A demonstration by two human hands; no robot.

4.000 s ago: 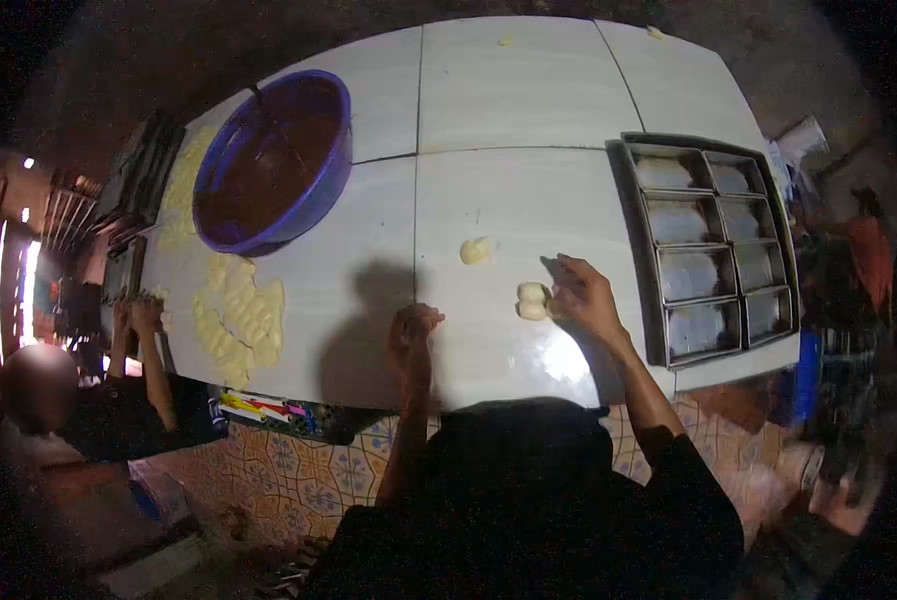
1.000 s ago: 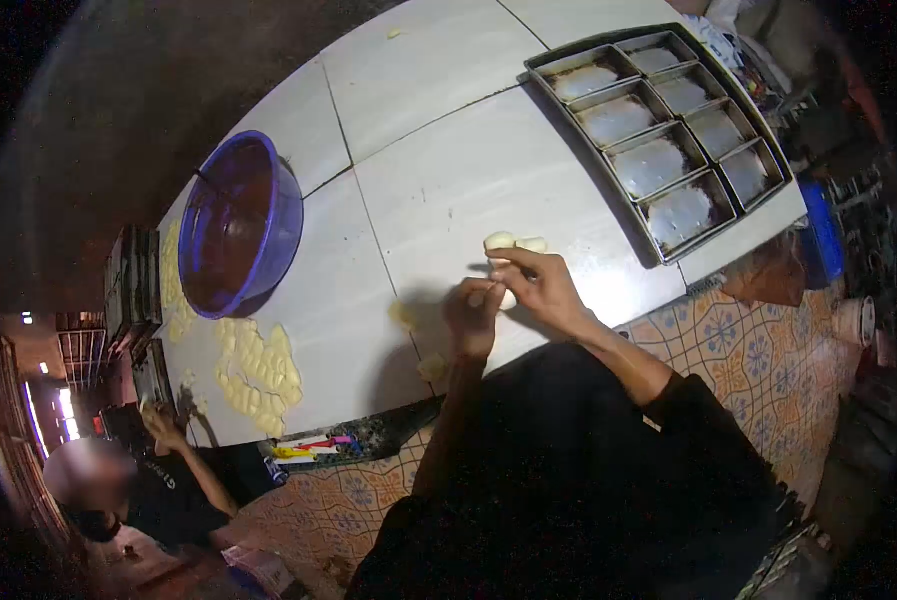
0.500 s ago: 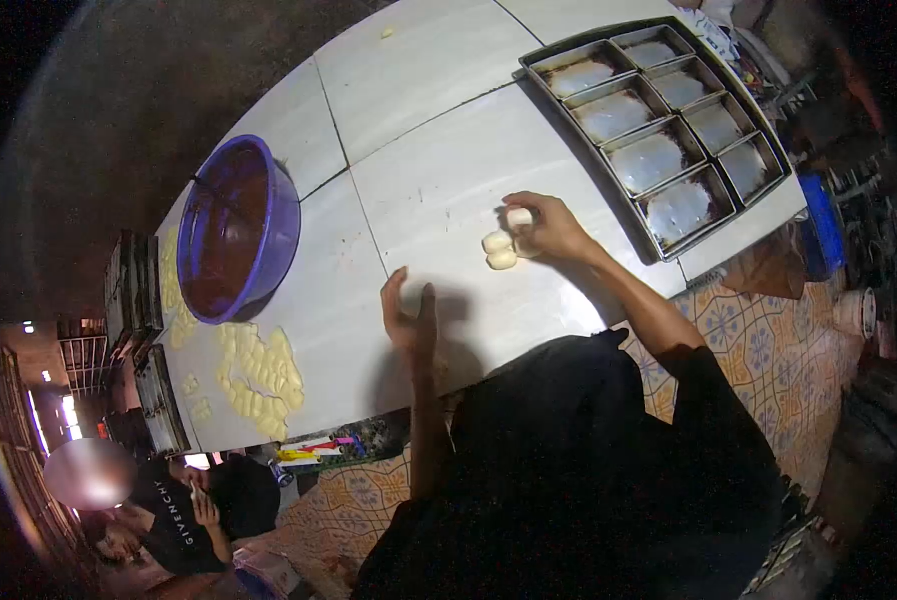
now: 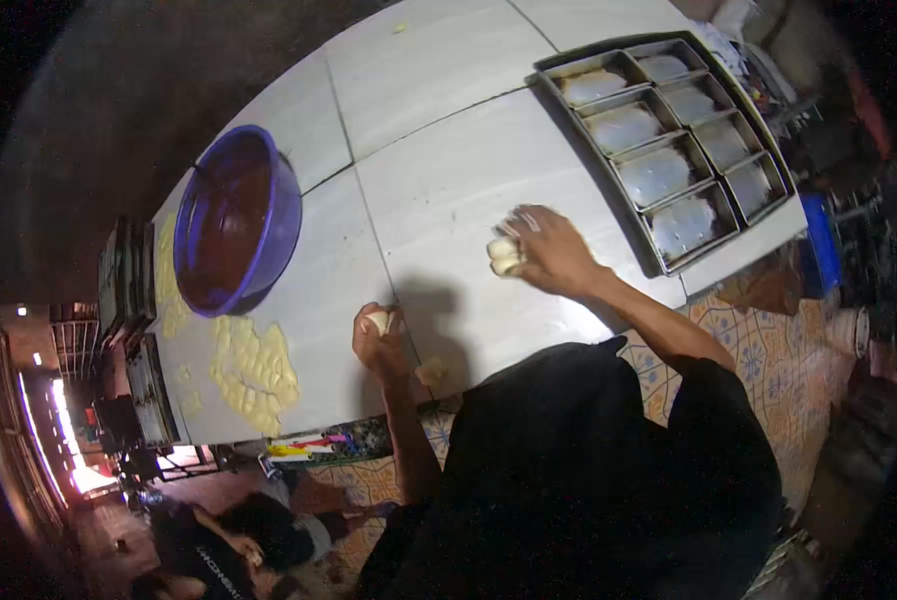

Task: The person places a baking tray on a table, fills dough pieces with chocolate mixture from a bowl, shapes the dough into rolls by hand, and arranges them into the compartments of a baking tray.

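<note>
My left hand (image 4: 379, 338) is closed round a pale dough piece (image 4: 380, 321) over the white tiled table (image 4: 449, 185). Farther right, my right hand (image 4: 554, 250), somewhat blurred, is over the small dough rolls (image 4: 505, 256), its fingers extended above and beside them. At least two rolls show at its left side; the rest of that group is hidden under the hand. Another flat bit of dough (image 4: 431, 372) lies near the front edge, right of my left forearm.
A purple basin (image 4: 287, 215) with brown contents stands at the left. Many dough pieces (image 4: 254, 375) lie in front of it. An eight-compartment metal tray (image 4: 659, 265) is at the right. Dark trays (image 4: 147, 385) line the left edge. A person in black (image 4: 204, 550) is at the lower left.
My left hand has moved slightly left and down and closed round a dough piece. My right hand has let go of its roll and spread over the group. The person at lower left has moved lower.
</note>
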